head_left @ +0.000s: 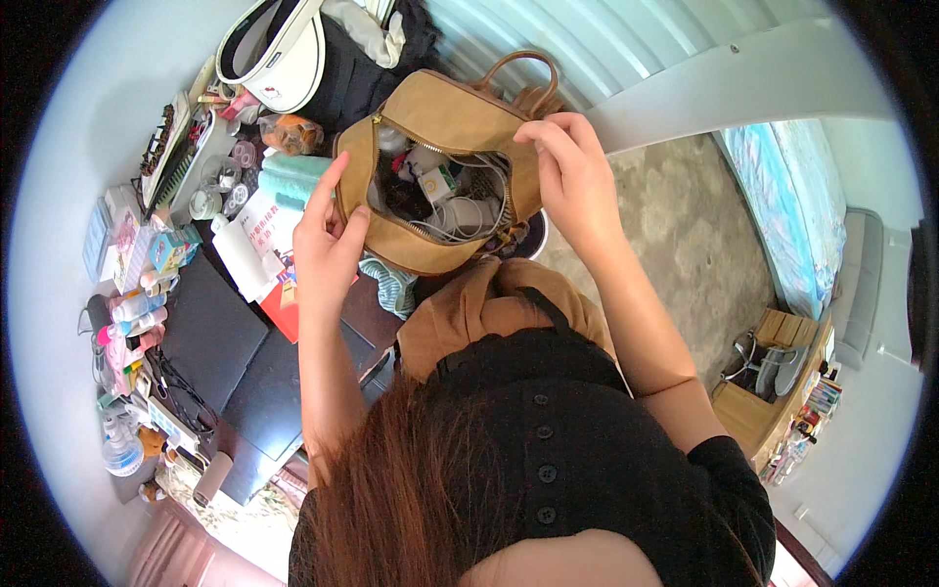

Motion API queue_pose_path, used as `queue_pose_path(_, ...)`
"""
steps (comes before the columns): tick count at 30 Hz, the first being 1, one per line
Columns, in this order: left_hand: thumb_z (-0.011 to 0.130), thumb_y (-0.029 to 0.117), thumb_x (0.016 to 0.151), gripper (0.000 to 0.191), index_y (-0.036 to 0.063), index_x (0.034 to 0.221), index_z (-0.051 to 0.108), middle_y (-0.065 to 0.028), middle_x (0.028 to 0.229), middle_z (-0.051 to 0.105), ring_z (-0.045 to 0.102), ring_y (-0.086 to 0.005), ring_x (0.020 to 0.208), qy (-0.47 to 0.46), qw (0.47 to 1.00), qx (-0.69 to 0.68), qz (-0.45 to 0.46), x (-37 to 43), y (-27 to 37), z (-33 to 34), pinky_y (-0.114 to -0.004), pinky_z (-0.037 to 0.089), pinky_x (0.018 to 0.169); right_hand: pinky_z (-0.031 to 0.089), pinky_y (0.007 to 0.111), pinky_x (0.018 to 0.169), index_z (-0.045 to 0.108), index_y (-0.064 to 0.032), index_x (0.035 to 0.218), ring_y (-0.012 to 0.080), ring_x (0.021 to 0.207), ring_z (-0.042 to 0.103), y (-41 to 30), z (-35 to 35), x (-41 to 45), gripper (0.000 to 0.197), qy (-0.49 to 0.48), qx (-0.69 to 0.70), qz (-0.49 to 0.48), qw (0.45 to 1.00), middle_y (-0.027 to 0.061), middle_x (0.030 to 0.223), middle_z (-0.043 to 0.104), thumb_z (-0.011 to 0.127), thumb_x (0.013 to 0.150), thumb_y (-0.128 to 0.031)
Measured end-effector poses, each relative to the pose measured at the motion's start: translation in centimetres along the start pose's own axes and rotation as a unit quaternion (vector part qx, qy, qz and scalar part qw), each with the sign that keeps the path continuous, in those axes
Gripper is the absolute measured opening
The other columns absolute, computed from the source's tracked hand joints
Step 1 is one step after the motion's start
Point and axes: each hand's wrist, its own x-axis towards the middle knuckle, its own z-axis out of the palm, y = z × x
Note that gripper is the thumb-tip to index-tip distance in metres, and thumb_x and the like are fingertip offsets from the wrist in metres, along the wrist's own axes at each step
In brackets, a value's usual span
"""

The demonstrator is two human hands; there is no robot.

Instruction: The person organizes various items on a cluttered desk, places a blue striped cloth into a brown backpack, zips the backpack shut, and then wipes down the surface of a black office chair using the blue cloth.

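A tan zippered bag (pixel 458 103) is held up in front of me, its top zipper (pixel 433 233) gaping wide. Around the bag's left end curls my left hand (pixel 328 246), thumb on the near panel. My right hand (pixel 576 180) pinches the bag's right end with thumb and fingers; the exact spot of its grip is partly hidden. Inside lie a small white box (pixel 438 183) with a yellow mark, a white charger-like block (pixel 469 214) with a white cable (pixel 501 183), and other items too jumbled to name. A brown loop handle (pixel 524 55) stands up at the far side.
On the dark desk at left are a black laptop (pixel 209 330), a red-and-white book (pixel 282 301), a paper roll (pixel 238 253), a mint-green case (pixel 293 180) and several bottles (pixel 139 307). A white visor hat (pixel 293 70) lies at the back. Concrete floor (pixel 675 213) shows at right.
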Motion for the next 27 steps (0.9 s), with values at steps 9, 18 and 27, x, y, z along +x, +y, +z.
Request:
queue_pose_path(9,0.053,-0.008,0.088,0.059,0.0074,0.144,0.042,-0.0011,0.107,0.059,0.047,-0.0043,0.079,-0.034,0.999,0.018,-0.016,-0.2,-0.5,-0.6,-0.018,0.040,0.069,0.050,0.041,0.075,0.066,-0.0146,0.100,0.0317,0.089,0.059,-0.2,-0.2,-0.3,0.024,-0.003,-0.005,0.019,1.000,0.0100,0.097,0.057,0.057,0.084,0.000)
queue_pose_path(18,0.051,-0.006,0.090,0.058,0.0069,0.146,0.039,-0.0001,0.117,0.056,0.046,-0.0046,0.080,-0.028,0.999,-0.008,0.035,-0.2,-0.8,-0.1,-0.019,0.040,0.069,0.050,0.039,0.076,0.067,-0.0139,0.103,0.0303,0.088,0.060,-0.4,-0.2,-0.7,0.025,-0.014,0.003,0.005,1.000,0.0103,0.100,0.057,0.058,0.084,-0.001)
queue_pose_path(27,0.050,-0.005,0.090,0.059,0.0047,0.147,0.036,-0.0011,0.138,0.047,0.047,-0.0057,0.086,-0.043,0.998,-0.026,0.033,-0.4,-1.5,-0.3,-0.018,0.039,0.076,0.050,0.039,0.076,0.067,-0.0144,0.102,0.0298,0.090,0.060,-0.5,-0.1,-0.5,0.023,-0.003,-0.016,0.006,1.000,0.0090,0.100,0.056,0.059,0.084,-0.002)
